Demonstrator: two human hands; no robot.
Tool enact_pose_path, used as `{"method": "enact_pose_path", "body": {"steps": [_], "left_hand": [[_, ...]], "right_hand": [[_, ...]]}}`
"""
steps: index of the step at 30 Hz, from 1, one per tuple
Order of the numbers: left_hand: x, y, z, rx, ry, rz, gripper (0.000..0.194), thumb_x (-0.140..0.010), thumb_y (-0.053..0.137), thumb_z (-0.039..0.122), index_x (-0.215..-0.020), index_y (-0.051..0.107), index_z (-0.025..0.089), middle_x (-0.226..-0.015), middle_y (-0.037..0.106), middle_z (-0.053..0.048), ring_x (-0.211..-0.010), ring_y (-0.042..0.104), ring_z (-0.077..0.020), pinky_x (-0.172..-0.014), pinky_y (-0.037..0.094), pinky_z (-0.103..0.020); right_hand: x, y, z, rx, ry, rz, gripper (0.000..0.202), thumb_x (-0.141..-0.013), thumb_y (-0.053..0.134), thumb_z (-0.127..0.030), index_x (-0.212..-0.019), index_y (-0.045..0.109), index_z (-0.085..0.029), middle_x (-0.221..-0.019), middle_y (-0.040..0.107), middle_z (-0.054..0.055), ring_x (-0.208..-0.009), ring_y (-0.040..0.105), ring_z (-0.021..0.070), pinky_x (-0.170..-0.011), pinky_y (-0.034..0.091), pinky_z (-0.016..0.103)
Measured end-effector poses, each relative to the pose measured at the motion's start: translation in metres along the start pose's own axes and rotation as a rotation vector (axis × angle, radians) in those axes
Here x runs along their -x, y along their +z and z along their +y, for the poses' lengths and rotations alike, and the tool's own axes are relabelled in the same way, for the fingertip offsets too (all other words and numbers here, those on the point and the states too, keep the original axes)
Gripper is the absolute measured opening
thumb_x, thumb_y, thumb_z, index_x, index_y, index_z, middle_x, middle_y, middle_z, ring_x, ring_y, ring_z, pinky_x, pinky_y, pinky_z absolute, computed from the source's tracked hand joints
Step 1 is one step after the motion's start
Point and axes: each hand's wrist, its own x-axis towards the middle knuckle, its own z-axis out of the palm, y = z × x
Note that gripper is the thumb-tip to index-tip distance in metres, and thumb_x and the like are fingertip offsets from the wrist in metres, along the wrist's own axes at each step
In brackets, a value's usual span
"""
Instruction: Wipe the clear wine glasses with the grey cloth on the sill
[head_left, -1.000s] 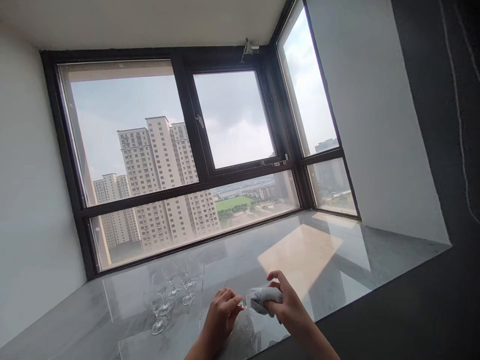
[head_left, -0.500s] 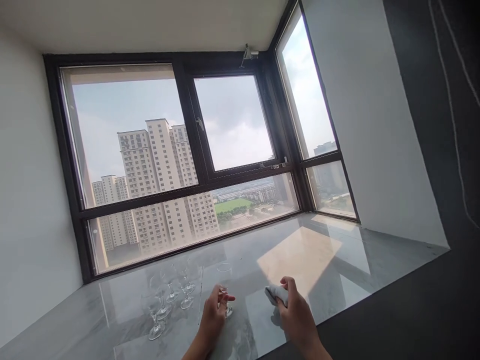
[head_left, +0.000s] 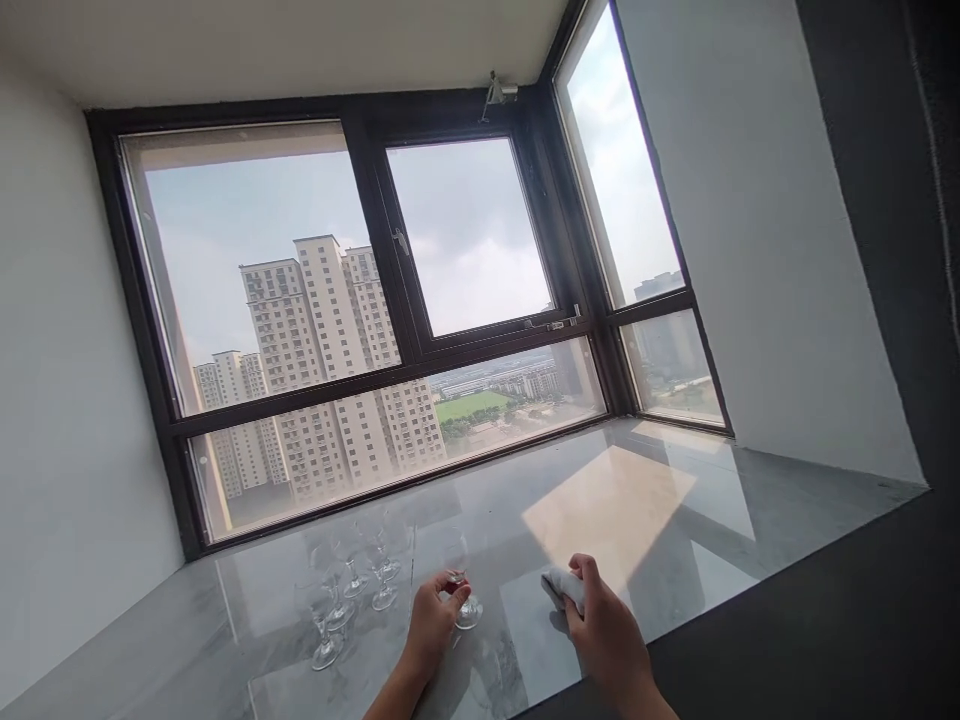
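My left hand (head_left: 436, 615) is closed, fingers pinching the lower part of a clear stemmed glass (head_left: 469, 612). The glass stands upright, its round foot at or just above the grey sill, and its bowl is faint against the shiny surface. To the right, my right hand (head_left: 609, 628) is closed around a bunched pale grey cloth (head_left: 568, 587), held apart from the glass. Several more clear stemmed glasses (head_left: 324, 648) stand upright in a group left of my left hand; their see-through bowls overlap.
A glossy grey stone windowsill (head_left: 517, 530) runs along dark-framed windows (head_left: 405, 380). White walls (head_left: 757, 250) close in both sides. Sunlight makes a bright patch (head_left: 615, 510) on the sill. The sill's front edge slants up to the right, with a dark area below it.
My left hand's fingers have drawn in on the glass, and its foot now shows more to their right. The cloth stays in my right hand. The whole view has shifted slightly.
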Motion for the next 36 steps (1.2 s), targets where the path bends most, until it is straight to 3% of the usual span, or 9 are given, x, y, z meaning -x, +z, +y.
{"method": "enact_pose_path", "body": {"steps": [8,12,16,20,24,27,31,34,36], "left_hand": [[0.0,0.003,-0.003,-0.046,-0.02,-0.012,0.03,-0.072,0.066,0.046,-0.086,0.063,0.019,-0.071,0.07,-0.001,-0.073,0.066,-0.0215,-0.071,0.048,-0.029],[0.004,0.004,0.003,-0.135,0.062,-0.053,0.022,-0.08,0.059,0.043,-0.076,0.056,0.021,-0.081,0.071,-0.004,-0.084,0.067,-0.023,-0.08,0.049,-0.032],[0.008,0.008,0.008,-0.312,0.172,-0.215,0.032,-0.084,0.055,0.038,-0.111,0.064,0.023,-0.114,0.071,-0.007,-0.113,0.061,-0.0257,-0.103,0.041,-0.041],[0.005,0.015,0.012,-0.564,0.162,-0.352,0.054,-0.088,0.049,0.043,-0.138,0.054,0.026,-0.141,0.058,-0.008,-0.137,0.042,-0.0304,-0.118,0.02,-0.054],[-0.011,0.025,0.015,-0.638,0.156,-0.439,0.058,-0.092,0.041,0.046,-0.146,0.045,0.026,-0.147,0.053,-0.007,-0.142,0.035,-0.0305,-0.119,0.01,-0.058],[-0.025,0.033,0.013,-0.622,0.145,-0.422,0.056,-0.091,0.041,0.044,-0.143,0.048,0.026,-0.145,0.055,-0.007,-0.141,0.037,-0.0304,-0.119,0.012,-0.059],[-0.031,0.029,0.008,-0.552,0.269,-0.166,0.04,-0.088,0.045,0.032,-0.124,0.059,0.024,-0.13,0.063,-0.008,-0.128,0.05,-0.0275,-0.115,0.024,-0.054],[-0.03,0.011,0.006,-0.518,0.349,0.32,0.026,-0.088,0.042,0.027,-0.106,0.059,0.021,-0.111,0.061,-0.01,-0.115,0.054,-0.027,-0.107,0.034,-0.049],[-0.031,-0.002,0.006,-0.507,0.302,0.676,0.027,-0.086,0.045,0.029,-0.11,0.053,0.019,-0.116,0.053,-0.013,-0.12,0.047,-0.0302,-0.105,0.034,-0.052]], "right_hand": [[0.004,0.002,0.005,-0.024,-0.075,0.035,0.02,-0.09,0.04,-0.022,-0.108,0.041,-0.029,-0.097,0.073,0.006,-0.09,0.073,0.0226,-0.063,0.052,0.025],[0.002,0.003,0.003,0.018,-0.067,0.065,0.021,-0.089,0.04,-0.02,-0.108,0.041,-0.029,-0.097,0.073,0.005,-0.088,0.073,0.0232,-0.062,0.051,0.026],[0.003,0.004,0.003,-0.004,-0.074,0.079,0.021,-0.089,0.042,-0.022,-0.109,0.042,-0.029,-0.097,0.073,0.005,-0.09,0.073,0.0232,-0.064,0.052,0.027],[0.004,0.003,0.005,-0.006,-0.074,0.087,0.021,-0.089,0.042,-0.022,-0.109,0.043,-0.029,-0.098,0.073,0.005,-0.087,0.073,0.023,-0.064,0.052,0.027],[0.004,0.003,0.007,0.002,-0.066,0.062,0.021,-0.089,0.042,-0.023,-0.11,0.043,-0.029,-0.1,0.073,0.006,-0.089,0.073,0.0236,-0.063,0.053,0.027],[0.004,0.002,0.007,-0.011,-0.075,0.04,0.022,-0.09,0.041,-0.023,-0.111,0.042,-0.029,-0.101,0.072,0.006,-0.091,0.073,0.0228,-0.063,0.053,0.026],[0.005,0.0,0.007,0.029,-0.086,0.043,0.021,-0.09,0.04,-0.022,-0.111,0.04,-0.029,-0.099,0.072,0.006,-0.088,0.073,0.0236,-0.063,0.053,0.028],[0.006,-0.001,0.006,0.066,-0.091,0.049,0.021,-0.091,0.039,-0.023,-0.111,0.04,-0.028,-0.1,0.072,0.006,-0.087,0.073,0.0251,-0.063,0.051,0.029],[0.006,-0.001,0.006,0.078,-0.091,0.044,0.02,-0.091,0.04,-0.023,-0.11,0.04,-0.028,-0.099,0.072,0.007,-0.085,0.073,0.0254,-0.061,0.05,0.029]]}}
